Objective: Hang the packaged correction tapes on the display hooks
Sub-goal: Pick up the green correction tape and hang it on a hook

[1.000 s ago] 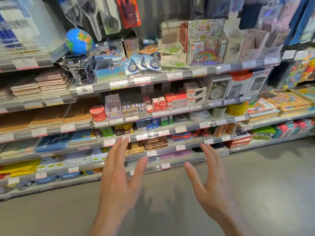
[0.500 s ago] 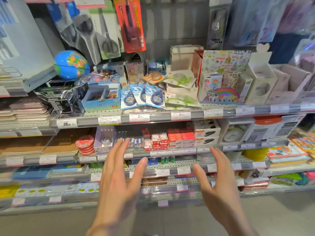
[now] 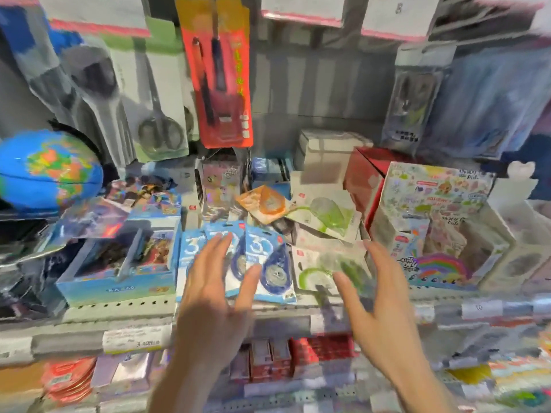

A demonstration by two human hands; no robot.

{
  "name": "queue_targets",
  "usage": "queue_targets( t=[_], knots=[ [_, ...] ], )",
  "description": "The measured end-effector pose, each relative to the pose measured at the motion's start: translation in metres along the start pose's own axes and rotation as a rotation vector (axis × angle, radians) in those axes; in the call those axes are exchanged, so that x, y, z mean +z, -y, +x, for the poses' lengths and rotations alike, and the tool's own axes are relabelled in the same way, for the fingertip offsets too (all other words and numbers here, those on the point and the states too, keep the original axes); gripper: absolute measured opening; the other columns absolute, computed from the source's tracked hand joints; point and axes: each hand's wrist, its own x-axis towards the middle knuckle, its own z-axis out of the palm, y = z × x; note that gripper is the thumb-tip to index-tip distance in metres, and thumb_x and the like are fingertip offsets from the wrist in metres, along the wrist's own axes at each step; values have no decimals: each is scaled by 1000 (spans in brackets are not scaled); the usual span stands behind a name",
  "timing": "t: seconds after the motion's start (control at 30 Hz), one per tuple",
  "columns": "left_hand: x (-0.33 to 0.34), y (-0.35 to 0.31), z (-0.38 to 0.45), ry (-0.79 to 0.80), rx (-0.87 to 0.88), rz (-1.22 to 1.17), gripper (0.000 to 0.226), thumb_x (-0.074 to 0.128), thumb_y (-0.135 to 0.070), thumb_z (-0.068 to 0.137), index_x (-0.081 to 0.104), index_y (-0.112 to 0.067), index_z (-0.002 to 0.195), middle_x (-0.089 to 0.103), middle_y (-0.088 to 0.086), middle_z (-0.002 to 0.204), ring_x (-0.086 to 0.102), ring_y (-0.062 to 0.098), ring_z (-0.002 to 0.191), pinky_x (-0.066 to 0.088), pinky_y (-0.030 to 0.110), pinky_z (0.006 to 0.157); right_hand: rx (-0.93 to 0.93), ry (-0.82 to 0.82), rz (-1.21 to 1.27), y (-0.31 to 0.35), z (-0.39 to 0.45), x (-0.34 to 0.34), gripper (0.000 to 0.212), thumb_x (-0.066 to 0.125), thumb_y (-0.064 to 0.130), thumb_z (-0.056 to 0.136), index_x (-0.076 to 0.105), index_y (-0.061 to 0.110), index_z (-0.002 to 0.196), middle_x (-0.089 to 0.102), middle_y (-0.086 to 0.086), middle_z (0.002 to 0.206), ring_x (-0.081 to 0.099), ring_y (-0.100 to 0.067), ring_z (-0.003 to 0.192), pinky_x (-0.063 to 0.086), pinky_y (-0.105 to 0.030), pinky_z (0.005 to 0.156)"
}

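Blue packaged correction tapes (image 3: pixel 269 260) lean in a row on the shelf (image 3: pixel 119 308), several packs side by side. Green-and-white packs (image 3: pixel 325 216) and an orange pack (image 3: pixel 267 204) lie loose behind and to the right of them. My left hand (image 3: pixel 214 293) is open, fingers spread, right in front of the blue packs and covering part of them. My right hand (image 3: pixel 378 299) is open too, in front of a green pack (image 3: pixel 316 269). Neither hand holds anything. The picture is blurred, and I cannot make out bare display hooks.
Packaged scissors (image 3: pixel 158 114) and a red carded pack (image 3: pixel 220 76) hang on the back panel above. A globe (image 3: pixel 50 168) stands at left, a blue card box (image 3: pixel 119 263) beside the tapes, a colourful display box (image 3: pixel 432 222) at right. Red boxes (image 3: pixel 298 353) fill the shelf below.
The view has closed in and risen toward the upper shelf. Both open hands have moved up and forward, from in front of the lower shelves to just before the correction tapes.
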Motion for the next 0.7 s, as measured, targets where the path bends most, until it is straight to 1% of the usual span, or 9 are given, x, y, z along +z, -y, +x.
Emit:
queue_targets(
  t=[0.07,0.17,0.23,0.27,0.3,0.37,0.5,0.6,0.7],
  knots=[
    [8,5,24,-3,25,-4,67,43,-58,89,46,-22,145,49,-6,148,45,8,137,31,24,116,-31,-7,-3,4,27,10,74,42,68,92,25,30,153,26,10,159,22,-9,147,27,-47,119],
    [18,12,55,-20,60,26,59,51,-50,92,49,-20,143,52,-6,144,47,9,136,27,11,113,-92,-36,-55,5,65,23,74,46,63,93,31,22,152,29,-2,159,25,-17,147,28,-48,118],
    [25,16,72,-31,139,68,55,54,-45,92,52,-18,140,54,-4,141,51,10,132,25,6,111,-111,-16,-119,2,92,30,75,50,60,90,33,19,151,30,-7,159,25,-22,147,27,-49,118],
    [28,18,80,-19,166,84,55,53,-46,92,52,-19,140,55,-4,140,51,10,131,25,5,110,-114,12,-163,0,105,33,76,51,60,90,34,18,151,30,-9,158,26,-24,147,28,-48,117],
    [31,20,88,11,171,102,56,51,-48,91,52,-21,140,54,-6,140,51,10,130,27,6,109,-122,49,-221,-2,120,35,76,52,59,90,35,17,150,31,-12,157,27,-27,145,29,-48,117],
    [35,23,103,98,158,165,56,49,-52,91,49,-27,141,50,-10,140,49,9,131,31,14,106,-149,162,-362,-3,149,39,74,55,55,91,36,14,149,34,-15,154,31,-32,142,31,-47,114],
    [49,24,132,309,155,384,56,50,-51,96,38,-31,148,39,-10,149,40,15,138,36,34,113,-152,451,-620,5,192,41,73,53,56,92,30,18,150,33,-10,153,33,-32,139,36,-47,110],
    [61,22,149,420,142,490,60,52,-52,95,36,-31,150,34,-8,155,35,18,142,35,38,115,-167,631,-734,10,211,39,67,52,54,92,34,18,146,40,-9,145,39,-32,132,39,-46,106],
    [68,27,160,474,154,537,65,51,-57,91,40,-29,148,37,-7,154,40,21,141,38,39,113,-174,755,-755,11,222,37,57,53,50,94,42,19,140,47,-8,137,46,-31,125,42,-43,102]
  ],
)
